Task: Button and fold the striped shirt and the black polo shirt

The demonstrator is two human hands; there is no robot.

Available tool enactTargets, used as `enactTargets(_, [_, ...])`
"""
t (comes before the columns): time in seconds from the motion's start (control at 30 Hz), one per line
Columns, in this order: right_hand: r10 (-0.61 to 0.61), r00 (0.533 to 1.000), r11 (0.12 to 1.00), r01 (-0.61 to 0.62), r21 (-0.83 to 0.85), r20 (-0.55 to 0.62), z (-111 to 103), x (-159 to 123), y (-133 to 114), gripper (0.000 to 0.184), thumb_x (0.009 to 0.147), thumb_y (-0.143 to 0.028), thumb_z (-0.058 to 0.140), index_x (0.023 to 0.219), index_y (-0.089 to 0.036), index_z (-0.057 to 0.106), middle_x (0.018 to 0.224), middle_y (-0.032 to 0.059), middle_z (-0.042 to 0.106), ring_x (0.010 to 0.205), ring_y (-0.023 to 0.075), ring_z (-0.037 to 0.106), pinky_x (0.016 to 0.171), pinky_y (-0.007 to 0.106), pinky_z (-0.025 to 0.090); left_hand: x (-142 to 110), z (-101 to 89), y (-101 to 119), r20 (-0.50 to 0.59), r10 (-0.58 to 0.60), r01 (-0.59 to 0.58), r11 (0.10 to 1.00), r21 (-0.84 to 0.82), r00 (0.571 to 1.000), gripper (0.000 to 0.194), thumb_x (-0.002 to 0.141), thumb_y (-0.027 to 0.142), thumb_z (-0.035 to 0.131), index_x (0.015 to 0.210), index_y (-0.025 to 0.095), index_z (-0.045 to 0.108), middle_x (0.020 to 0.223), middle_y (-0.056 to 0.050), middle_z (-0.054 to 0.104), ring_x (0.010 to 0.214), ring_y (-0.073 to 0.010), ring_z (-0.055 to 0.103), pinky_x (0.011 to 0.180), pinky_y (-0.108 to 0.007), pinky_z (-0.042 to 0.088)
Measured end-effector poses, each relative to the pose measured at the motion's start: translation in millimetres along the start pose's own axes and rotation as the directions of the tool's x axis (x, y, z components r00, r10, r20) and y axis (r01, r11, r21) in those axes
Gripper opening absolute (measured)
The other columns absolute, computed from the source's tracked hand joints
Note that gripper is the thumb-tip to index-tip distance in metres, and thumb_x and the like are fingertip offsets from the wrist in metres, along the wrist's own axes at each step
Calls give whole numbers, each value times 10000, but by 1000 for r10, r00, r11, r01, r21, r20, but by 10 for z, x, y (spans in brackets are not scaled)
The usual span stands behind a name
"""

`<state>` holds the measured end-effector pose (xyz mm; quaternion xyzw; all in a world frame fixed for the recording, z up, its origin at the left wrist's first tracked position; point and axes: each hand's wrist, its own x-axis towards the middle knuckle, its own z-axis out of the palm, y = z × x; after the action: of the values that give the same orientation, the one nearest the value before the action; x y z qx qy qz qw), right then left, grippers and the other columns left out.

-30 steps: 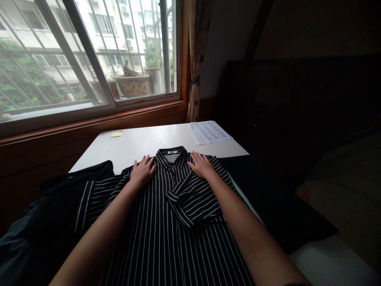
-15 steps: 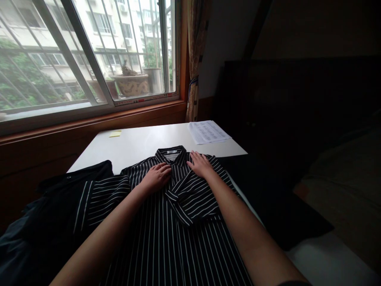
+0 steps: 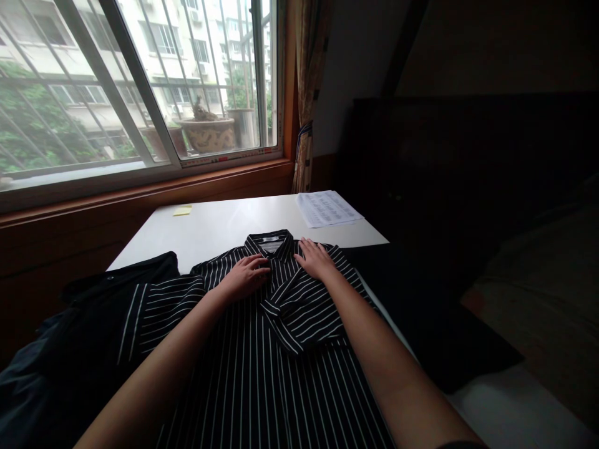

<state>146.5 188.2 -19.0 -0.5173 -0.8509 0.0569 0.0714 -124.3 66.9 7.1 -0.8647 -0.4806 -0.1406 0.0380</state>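
A black shirt with white stripes [image 3: 248, 349] lies front side up, its collar pointing toward the window. One sleeve [image 3: 309, 312] is folded across the chest, its cuff near the button line. The other sleeve [image 3: 171, 305] extends to the left. My left hand [image 3: 246, 277] rests on the chest just below the collar [image 3: 283, 249], fingers bent a little and apart, with nothing gripped. On the shoulder right of the collar, my right hand [image 3: 314, 257] lies flat with its fingers spread.
The white table [image 3: 224, 218] holds printed sheets [image 3: 327, 209] at the back right and a yellow sticky note [image 3: 182, 211] at the back left. Dark clothes [image 3: 88, 318] are piled on the left. Beyond the table are a barred window [image 3: 210, 93] and a tied curtain [image 3: 305, 106].
The fingers of my left hand have lifted and bent slightly near the collar. My right hand and the shirt look nearly unchanged.
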Motion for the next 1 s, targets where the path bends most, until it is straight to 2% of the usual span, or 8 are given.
enactTargets(0.1, [5, 1000, 1000, -5, 1, 1, 8, 7, 3, 726, 1011, -588, 228, 1592, -155, 268, 1678, 40, 178, 1543, 195, 134, 1248, 420, 77, 61, -127, 53, -94, 16, -19, 999, -37, 995, 263, 974, 214, 517, 1162, 248, 697, 1299, -68, 637, 1240, -249, 552, 1059, -432, 481])
enactTargets(0.17, [8, 1000, 1000, -8, 1, 1, 13, 10, 2, 721, 1012, -584, 231, 1590, -155, 272, 1678, 40, 175, 1543, 193, 131, 1248, 423, 77, 105, -151, 120, -109, 29, -34, 998, -47, 994, 302, 974, 200, 512, 1229, 250, 666, 1304, -76, 630, 1228, -243, 561, 1057, -432, 484])
enactTargets(0.27, [10, 1000, 1000, -10, 0, -2, 15, 8, -1, 716, 1014, -578, 238, 1588, -152, 276, 1679, 44, 168, 1543, 196, 132, 1247, 429, 74, 157, -59, 230, -36, 134, -136, 990, -44, 990, 399, 1006, 287, 505, 1402, 295, 552, 1464, -45, 548, 1398, -251, 444, 1174, -480, 360])
enactTargets(0.33, [8, 1000, 1000, -8, -3, -6, 14, 4, -2, 714, 1015, -575, 242, 1588, -150, 277, 1679, 44, 169, 1543, 197, 132, 1247, 432, 76, 172, 52, 269, 40, 154, -153, 988, -34, 987, 462, 1032, 394, 464, 1485, 304, 462, 1565, -28, 448, 1490, -264, 318, 1222, -526, 251])
enactTargets(0.43, [2, 1000, 1000, -2, -8, -7, 15, -1, -1, 708, 1017, -574, 241, 1588, -157, 278, 1678, 43, 178, 1544, 194, 129, 1248, 430, 81, 173, 195, 245, 106, 75, -73, 997, -24, 991, 538, 1050, 498, 369, 1550, 299, 355, 1628, -21, 333, 1534, -256, 208, 1239, -546, 163])
enactTargets(0.57, [-1, 1000, 1000, 1, -12, -6, 15, 3, 6, 697, 1019, -575, 238, 1590, -178, 276, 1678, 45, 185, 1545, 195, 126, 1247, 423, 78, 169, 258, 167, 134, 42, -37, 999, -39, 990, 564, 1051, 535, 328, 1568, 309, 308, 1648, -8, 263, 1548, -234, 145, 1250, -533, 86])
enactTargets(0.87, [2, 1000, 1000, -2, -7, -2, 6, 16, 14, 683, 1023, -567, 235, 1590, -188, 279, 1678, 54, 185, 1544, 210, 133, 1245, 431, 81, 186, 121, 192, 191, -7, 39, 985, -167, 982, 577, 1059, 550, 252, 1589, 324, 223, 1651, 13, 257, 1554, -211, 108, 1252, -546, 58])
enactTargets(1.0, [10, 1000, 1000, -10, -8, -5, 5, 16, 9, 686, 1021, -563, 245, 1589, -181, 282, 1679, 47, 181, 1544, 206, 137, 1245, 429, 90, 233, 50, 270, 269, -73, 131, 971, -202, 960, 608, 1035, 617, 238, 1575, 340, 265, 1648, 2, 270, 1553, -279, 98, 1203, -674, 94])
